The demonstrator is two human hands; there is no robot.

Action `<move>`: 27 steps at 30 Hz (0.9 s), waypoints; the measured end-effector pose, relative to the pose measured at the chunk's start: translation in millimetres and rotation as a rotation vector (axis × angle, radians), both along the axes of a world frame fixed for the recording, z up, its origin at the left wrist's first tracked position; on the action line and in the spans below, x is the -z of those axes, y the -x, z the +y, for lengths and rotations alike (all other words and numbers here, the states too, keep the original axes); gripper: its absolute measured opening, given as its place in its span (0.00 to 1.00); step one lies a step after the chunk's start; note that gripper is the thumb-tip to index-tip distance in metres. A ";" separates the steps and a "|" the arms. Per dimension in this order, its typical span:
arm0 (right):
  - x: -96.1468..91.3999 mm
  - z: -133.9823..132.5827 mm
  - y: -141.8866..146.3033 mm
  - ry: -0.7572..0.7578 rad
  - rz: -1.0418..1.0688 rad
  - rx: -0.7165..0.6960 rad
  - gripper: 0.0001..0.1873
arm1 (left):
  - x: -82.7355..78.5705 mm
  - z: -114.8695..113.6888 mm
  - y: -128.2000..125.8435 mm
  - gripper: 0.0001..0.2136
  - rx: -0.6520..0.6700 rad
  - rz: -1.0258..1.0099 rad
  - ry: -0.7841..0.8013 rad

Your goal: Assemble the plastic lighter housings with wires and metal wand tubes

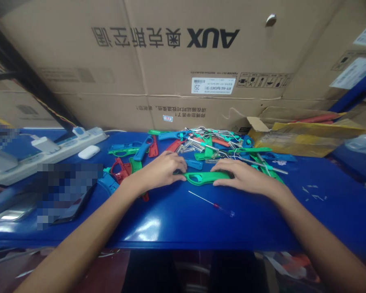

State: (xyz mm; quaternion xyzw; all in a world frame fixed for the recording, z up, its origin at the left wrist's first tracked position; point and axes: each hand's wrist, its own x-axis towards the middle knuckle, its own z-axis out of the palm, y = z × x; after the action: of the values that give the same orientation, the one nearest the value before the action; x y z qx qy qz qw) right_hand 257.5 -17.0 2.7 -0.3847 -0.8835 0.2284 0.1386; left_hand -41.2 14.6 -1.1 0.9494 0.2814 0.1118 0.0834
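Note:
A green lighter casing (208, 178) with a finger loop lies level just above or on the blue table; whether it touches the top I cannot tell. My right hand (242, 175) is closed round its right end, thumb at the near side and fingers over the far side. At the left tip, my left hand (168, 169) has its thumb and curled fingers pinched on the casing, partly hiding that end. A thin screwdriver (216, 205) with a clear and red handle lies in front of the casing. Just behind is a blue casing piece (194, 164).
Behind my hands is a pile of metal lighter tubes and wires (213, 142). Red, blue and green casing parts (120, 167) lie left. A yellow-taped carton (301, 138) stands back right, a power strip (70, 148) and phone (76, 199) left. A large cardboard box (158, 73) walls the back.

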 end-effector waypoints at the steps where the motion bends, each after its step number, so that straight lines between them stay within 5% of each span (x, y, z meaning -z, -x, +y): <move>1: 0.5 -0.2 0.6 -0.008 -0.004 0.000 0.21 | 0.0 0.1 0.4 0.09 -0.002 -0.002 0.003; 27: 1.8 -3.2 8.1 -0.042 -0.051 0.006 0.18 | 1.9 -1.6 -2.2 0.06 -0.031 0.017 0.022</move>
State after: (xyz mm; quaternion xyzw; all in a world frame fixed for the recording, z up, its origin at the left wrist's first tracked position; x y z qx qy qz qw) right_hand 249.4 -20.1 0.9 -0.3900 -0.8902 0.1995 0.1249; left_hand -39.0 13.1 -3.0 0.9449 0.2979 0.1017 0.0898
